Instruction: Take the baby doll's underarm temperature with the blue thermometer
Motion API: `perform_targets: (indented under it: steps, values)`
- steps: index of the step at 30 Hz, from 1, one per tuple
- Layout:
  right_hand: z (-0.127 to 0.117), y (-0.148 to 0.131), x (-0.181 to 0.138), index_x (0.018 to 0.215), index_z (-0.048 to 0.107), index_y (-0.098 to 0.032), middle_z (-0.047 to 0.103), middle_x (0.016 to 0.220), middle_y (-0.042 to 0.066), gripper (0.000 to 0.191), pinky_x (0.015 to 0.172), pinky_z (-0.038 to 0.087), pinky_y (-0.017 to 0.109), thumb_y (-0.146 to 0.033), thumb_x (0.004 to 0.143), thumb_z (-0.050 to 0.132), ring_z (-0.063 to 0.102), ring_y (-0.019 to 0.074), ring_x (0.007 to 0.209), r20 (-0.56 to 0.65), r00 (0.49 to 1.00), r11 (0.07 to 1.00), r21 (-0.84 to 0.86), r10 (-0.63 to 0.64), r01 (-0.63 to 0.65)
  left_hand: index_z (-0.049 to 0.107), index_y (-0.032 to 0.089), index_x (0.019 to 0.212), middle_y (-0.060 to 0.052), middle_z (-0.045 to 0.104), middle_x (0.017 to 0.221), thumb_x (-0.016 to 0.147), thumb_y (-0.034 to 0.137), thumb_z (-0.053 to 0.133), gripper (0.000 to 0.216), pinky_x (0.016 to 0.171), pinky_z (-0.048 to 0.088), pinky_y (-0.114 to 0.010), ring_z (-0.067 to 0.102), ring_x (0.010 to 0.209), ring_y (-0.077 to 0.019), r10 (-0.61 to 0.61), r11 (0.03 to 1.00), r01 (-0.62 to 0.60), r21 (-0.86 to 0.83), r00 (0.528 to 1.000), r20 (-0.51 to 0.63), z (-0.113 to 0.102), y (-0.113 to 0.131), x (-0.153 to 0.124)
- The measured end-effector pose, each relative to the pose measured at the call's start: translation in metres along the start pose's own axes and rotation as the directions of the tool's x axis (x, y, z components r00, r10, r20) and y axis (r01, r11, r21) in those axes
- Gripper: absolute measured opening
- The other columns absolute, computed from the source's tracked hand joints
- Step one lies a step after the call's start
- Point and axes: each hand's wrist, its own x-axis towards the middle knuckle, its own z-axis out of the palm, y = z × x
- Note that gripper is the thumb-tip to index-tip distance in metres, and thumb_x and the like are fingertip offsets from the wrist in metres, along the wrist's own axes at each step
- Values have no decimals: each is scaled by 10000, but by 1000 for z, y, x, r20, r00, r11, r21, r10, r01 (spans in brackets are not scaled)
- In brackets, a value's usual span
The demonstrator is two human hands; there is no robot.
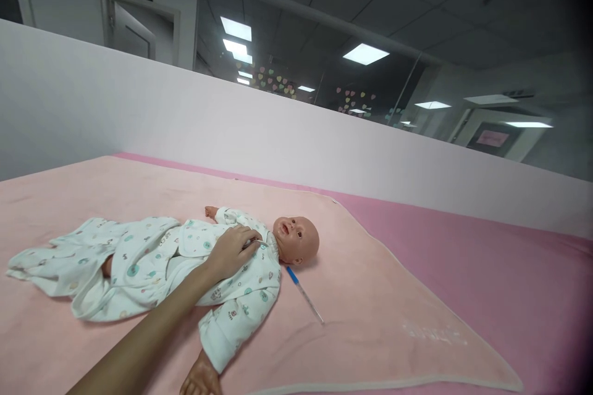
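Observation:
My left hand (234,252) rests on the chest of a baby doll (296,239), its fingers bent and closed near the collar. A small pale thing shows between thumb and fingers, partly hidden, and I cannot make out what it is. The doll lies on its back, head to the right, in a white patterned baby gown (245,308) whose front flaps overlap loosely. Beside the doll's neck lies a slim glass thermometer (306,296) with a blue end, apart from my hand. My right hand is out of view.
Under the doll is a peach blanket (370,296) with a pale edge, spread over a pink surface (440,253). A low white wall (278,129) runs behind it. Farther back are a glass partition with heart stickers (273,80) and a door (132,31).

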Motion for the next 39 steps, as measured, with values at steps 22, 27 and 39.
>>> perform_targets:
  steps: [22, 27, 39]
  values:
    - [30, 15, 23, 1091, 528, -176, 534, 1125, 59, 280, 806, 472, 363, -333, 862, 492, 547, 180, 953, -135, 991, 995, -90, 27, -39, 593, 214, 843, -12, 612, 814, 868, 280, 394, 211, 727, 351, -314, 505, 820, -191, 31, 998, -31, 54, 1000, 3, 1, 0, 2]
    - [39, 19, 24, 1091, 528, -177, 532, 1129, 63, 276, 809, 471, 361, -332, 865, 487, 547, 174, 951, -174, 982, 985, -148, 68, -94, 595, 215, 841, -11, 610, 806, 865, 273, 400, 206, 727, 353, -316, 506, 813, -189, 28, 998, -28, 57, 1000, 5, 1, 1, 2]
    - [54, 27, 21, 1112, 511, -161, 532, 1121, 58, 309, 800, 475, 377, -337, 858, 499, 550, 183, 950, -269, 950, 923, -299, 162, -242, 601, 216, 844, -14, 612, 804, 869, 281, 394, 218, 738, 364, -314, 510, 823, -189, 21, 998, -21, 65, 1000, -2, 1, 1, 1]
